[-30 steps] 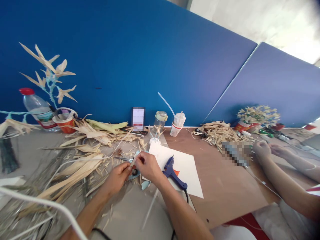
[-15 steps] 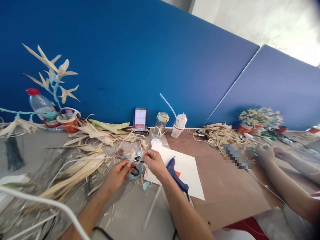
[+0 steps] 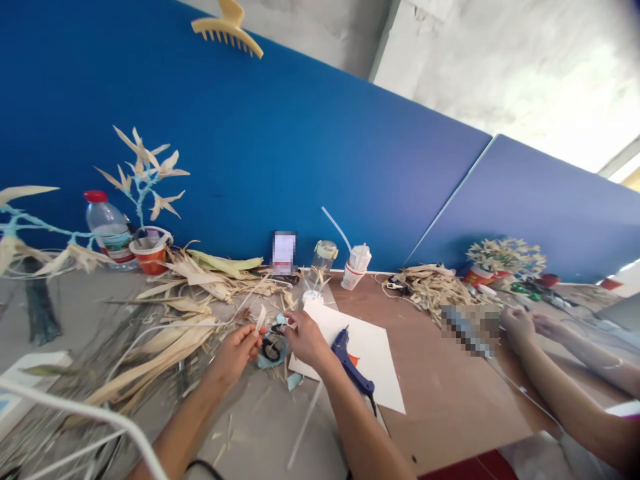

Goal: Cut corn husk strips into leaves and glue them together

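Note:
My left hand (image 3: 243, 345) pinches a small pale strip of corn husk (image 3: 261, 319) that points upward from the fingertips. My right hand (image 3: 304, 339) is close by on the right, its fingers drawn together; what lies between them is too small to make out. Between and just below both hands lie black-handled scissors (image 3: 271, 351) on a light-blue scrap (image 3: 280, 357). A blue glue gun (image 3: 353, 363) rests on a white sheet (image 3: 383, 363) beside my right forearm. Behind the hands stands a small white base (image 3: 313, 297) with husk-petal stems.
Dried husks (image 3: 165, 360) cover the left side, with a red-capped bottle (image 3: 113, 233) and orange cup (image 3: 150, 257) behind. A phone (image 3: 284, 253), clear jar (image 3: 325, 257) and white cup (image 3: 353, 275) stand by the blue partition. At right, a co-worker's hands (image 3: 520, 325) work near a husk pile (image 3: 440, 287).
The view has tilted up and shifted left, bringing a yellow claw clip on the partition into sight. My hands stay near the scissors; the husk strip in my left hand shows more upright.

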Demonstrator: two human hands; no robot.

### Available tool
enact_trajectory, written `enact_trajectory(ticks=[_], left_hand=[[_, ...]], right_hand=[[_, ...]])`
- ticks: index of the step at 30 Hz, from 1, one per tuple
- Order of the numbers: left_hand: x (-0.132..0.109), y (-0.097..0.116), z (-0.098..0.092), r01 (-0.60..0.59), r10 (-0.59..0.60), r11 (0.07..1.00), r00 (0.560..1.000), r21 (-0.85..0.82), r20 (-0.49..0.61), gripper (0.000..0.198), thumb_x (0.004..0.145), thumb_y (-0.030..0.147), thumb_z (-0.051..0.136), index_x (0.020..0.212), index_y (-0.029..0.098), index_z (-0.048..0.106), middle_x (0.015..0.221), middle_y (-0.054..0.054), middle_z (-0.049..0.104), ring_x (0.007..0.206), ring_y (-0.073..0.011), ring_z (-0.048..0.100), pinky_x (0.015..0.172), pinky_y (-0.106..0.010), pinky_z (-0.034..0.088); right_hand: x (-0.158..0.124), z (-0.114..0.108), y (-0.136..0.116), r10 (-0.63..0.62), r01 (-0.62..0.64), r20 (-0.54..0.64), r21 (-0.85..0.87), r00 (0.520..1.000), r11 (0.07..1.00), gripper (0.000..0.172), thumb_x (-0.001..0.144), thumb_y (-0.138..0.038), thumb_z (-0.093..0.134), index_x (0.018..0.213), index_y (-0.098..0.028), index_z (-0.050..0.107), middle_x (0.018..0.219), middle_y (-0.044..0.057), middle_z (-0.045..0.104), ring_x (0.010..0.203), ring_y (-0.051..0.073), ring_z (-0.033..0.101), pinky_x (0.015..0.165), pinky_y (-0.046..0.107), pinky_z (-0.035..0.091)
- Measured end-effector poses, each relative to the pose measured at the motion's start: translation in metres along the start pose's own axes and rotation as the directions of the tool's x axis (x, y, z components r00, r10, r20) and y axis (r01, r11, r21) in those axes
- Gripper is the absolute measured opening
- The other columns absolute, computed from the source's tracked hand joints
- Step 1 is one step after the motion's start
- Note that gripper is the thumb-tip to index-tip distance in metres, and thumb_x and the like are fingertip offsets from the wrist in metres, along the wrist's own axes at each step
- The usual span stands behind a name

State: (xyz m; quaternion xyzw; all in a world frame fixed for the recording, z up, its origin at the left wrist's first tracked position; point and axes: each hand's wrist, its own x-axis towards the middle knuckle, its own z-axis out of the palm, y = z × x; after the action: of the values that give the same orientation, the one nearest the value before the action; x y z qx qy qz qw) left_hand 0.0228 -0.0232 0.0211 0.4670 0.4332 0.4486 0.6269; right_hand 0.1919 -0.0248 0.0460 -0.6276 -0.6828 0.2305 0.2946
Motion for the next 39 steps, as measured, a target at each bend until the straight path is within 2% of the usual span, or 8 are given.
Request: enact_trajectory(ticks=[7,13,18,25,31,34,36,39], left_hand=[[0.004,-0.004,-0.001,-0.043,0.038,0.997,0.997,-0.07,-0.069,0.045,0.06,0.054,0.07,0.081,0.015,0.063,0.059,0.005,0.048,0.046,-0.007,0.033,0.047,-0.023,0.025],[0.009,-0.01,-0.003,-0.09,0.079,0.989,0.992,-0.115,-0.101,0.045,0.06,0.054,0.071,0.08,0.015,0.063,0.058,0.006,0.048,0.045,-0.0065,0.036,0.046,-0.022,0.026],[0.014,-0.018,-0.007,-0.11,0.103,0.991,0.991,-0.08,-0.086,0.048,0.061,0.057,0.071,0.083,0.015,0.064,0.059,0.004,0.052,0.047,-0.009,0.041,0.047,-0.024,0.03],[0.019,-0.026,-0.01,-0.162,0.156,0.985,0.984,-0.058,-0.091,0.049,0.062,0.06,0.069,0.083,0.016,0.064,0.059,0.004,0.052,0.047,-0.0095,0.042,0.047,-0.024,0.029],[0.018,-0.022,-0.008,-0.163,0.155,0.983,0.983,-0.082,-0.095,0.048,0.063,0.058,0.068,0.083,0.015,0.064,0.057,0.005,0.051,0.046,-0.0092,0.041,0.046,-0.024,0.028],[0.017,-0.021,-0.007,-0.155,0.144,0.982,0.984,-0.109,-0.108,0.046,0.063,0.056,0.068,0.082,0.015,0.064,0.057,0.005,0.05,0.046,-0.0089,0.04,0.047,-0.024,0.027],[0.017,-0.023,-0.006,-0.149,0.136,0.981,0.985,-0.125,-0.109,0.045,0.064,0.055,0.068,0.083,0.014,0.064,0.058,0.005,0.05,0.046,-0.0085,0.039,0.047,-0.023,0.027],[0.017,-0.026,-0.004,-0.15,0.136,0.979,0.985,-0.138,-0.109,0.044,0.065,0.054,0.067,0.084,0.014,0.065,0.058,0.005,0.05,0.045,-0.0083,0.039,0.046,-0.023,0.026]], right_hand=[[-0.012,-0.055,-0.011,0.03,-0.024,0.082,-0.072,0.996,0.997,0.03,0.086,-0.022,0.052,0.109,-0.014,0.07,0.103,0.012,0.073,0.093,0.023,0.067,0.082,0.031,0.047],[-0.061,-0.109,0.027,0.172,-0.185,-0.07,-0.259,0.983,0.948,0.029,0.086,-0.022,0.05,0.104,-0.016,0.071,0.099,0.011,0.073,0.086,0.021,0.066,0.077,0.029,0.045],[-0.097,-0.095,0.061,0.291,-0.292,-0.069,-0.425,0.954,0.857,0.036,0.082,-0.028,0.059,0.114,-0.013,0.066,0.109,0.016,0.066,0.096,0.025,0.065,0.081,0.031,0.046],[-0.085,-0.059,0.071,0.317,-0.284,-0.026,-0.518,0.948,0.807,0.048,0.069,-0.018,0.064,0.117,-0.012,0.06,0.125,0.017,0.053,0.099,0.027,0.064,0.085,0.034,0.047],[-0.083,-0.07,0.088,0.147,-0.165,-0.085,-0.286,0.985,0.944,0.032,0.067,-0.011,0.057,0.098,-0.016,0.065,0.11,0.012,0.061,0.099,0.024,0.061,0.088,0.032,0.046],[-0.085,-0.085,0.092,0.194,-0.189,-0.204,0.044,0.96,0.981,0.026,0.069,-0.021,0.057,0.094,-0.017,0.064,0.085,0.006,0.063,0.079,0.021,0.06,0.071,0.032,0.048],[-0.085,-0.096,0.088,0.292,-0.197,-0.22,0.373,0.931,0.907,0.03,0.07,-0.032,0.061,0.095,-0.016,0.063,0.066,0.0,0.055,0.059,0.016,0.052,0.055,0.028,0.042],[-0.08,-0.105,0.07,0.242,-0.01,-0.235,0.698,0.941,0.716,0.04,0.067,-0.043,0.069,0.096,-0.017,0.062,0.058,-0.005,0.044,0.05,0.011,0.041,0.05,0.025,0.035]])
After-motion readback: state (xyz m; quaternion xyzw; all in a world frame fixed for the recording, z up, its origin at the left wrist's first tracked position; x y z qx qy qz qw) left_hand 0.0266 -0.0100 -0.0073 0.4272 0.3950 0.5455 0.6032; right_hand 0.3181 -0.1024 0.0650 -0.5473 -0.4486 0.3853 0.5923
